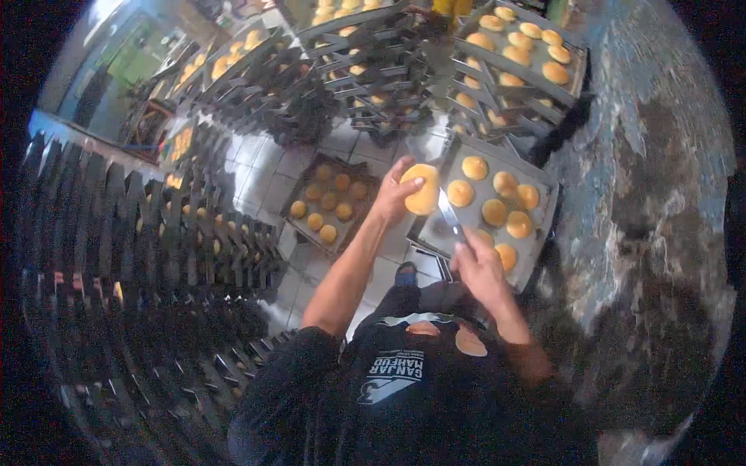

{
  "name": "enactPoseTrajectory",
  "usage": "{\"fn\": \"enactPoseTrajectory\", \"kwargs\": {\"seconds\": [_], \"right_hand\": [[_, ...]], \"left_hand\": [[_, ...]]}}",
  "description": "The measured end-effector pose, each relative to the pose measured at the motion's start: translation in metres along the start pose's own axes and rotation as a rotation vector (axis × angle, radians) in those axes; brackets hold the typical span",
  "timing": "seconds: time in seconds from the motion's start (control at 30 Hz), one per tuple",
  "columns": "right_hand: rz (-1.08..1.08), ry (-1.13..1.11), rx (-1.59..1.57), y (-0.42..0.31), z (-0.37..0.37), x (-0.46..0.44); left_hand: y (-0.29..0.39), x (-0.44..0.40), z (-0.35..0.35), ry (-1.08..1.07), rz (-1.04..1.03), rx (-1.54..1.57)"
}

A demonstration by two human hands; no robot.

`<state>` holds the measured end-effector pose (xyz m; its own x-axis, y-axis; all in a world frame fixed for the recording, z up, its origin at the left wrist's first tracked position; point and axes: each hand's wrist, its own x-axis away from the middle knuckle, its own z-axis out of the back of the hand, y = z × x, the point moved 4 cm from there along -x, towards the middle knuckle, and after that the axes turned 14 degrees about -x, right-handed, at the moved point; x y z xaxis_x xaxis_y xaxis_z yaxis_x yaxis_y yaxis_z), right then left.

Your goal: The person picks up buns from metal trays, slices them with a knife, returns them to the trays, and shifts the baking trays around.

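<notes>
A round golden bun (420,190) is in my left hand (396,193), with the thumb lying across its face. My right hand (479,268) grips a knife (449,211) by the handle. Its blade points up and away from me, close beside the right edge of the bun; whether it touches cannot be made out. Below and to the right of both hands lies a metal tray (544,210) with several round buns (494,212) spread over it.
Stacked trays of buns (517,50) stand ahead at right, with more tray stacks (353,70) at the back. Another bun tray (330,194) sits low on the tiled floor (260,167). Dark stacked trays (140,225) fill the left. A worn, stained wall (653,194) rises at right.
</notes>
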<state>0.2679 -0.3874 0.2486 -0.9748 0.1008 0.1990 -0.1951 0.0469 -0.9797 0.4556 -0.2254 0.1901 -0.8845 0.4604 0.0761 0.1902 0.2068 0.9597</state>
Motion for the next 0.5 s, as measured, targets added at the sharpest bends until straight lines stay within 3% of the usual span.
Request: {"fn": "enactPoseTrajectory", "kwargs": {"seconds": [0.07, 0.1, 0.2, 0.33, 0.5], "right_hand": [[-0.057, 0.021, 0.031, -0.016, 0.001, -0.024], [0.081, 0.021, 0.083, -0.011, 0.006, -0.033], [0.134, -0.040, 0.074, -0.013, 0.015, -0.007], [0.000, -0.030, 0.037, 0.003, 0.019, 0.019], [0.022, 0.015, 0.079, -0.007, 0.030, -0.018]], "left_hand": [[-0.013, -0.001, -0.018, -0.067, 0.022, -0.061], [-0.018, -0.004, -0.019, -0.015, 0.012, 0.000], [0.001, -0.007, -0.019, 0.081, -0.064, 0.110], [-0.001, -0.004, -0.019, -0.013, -0.071, 0.070], [-0.023, -0.006, -0.057, 0.043, -0.030, 0.022]]}}
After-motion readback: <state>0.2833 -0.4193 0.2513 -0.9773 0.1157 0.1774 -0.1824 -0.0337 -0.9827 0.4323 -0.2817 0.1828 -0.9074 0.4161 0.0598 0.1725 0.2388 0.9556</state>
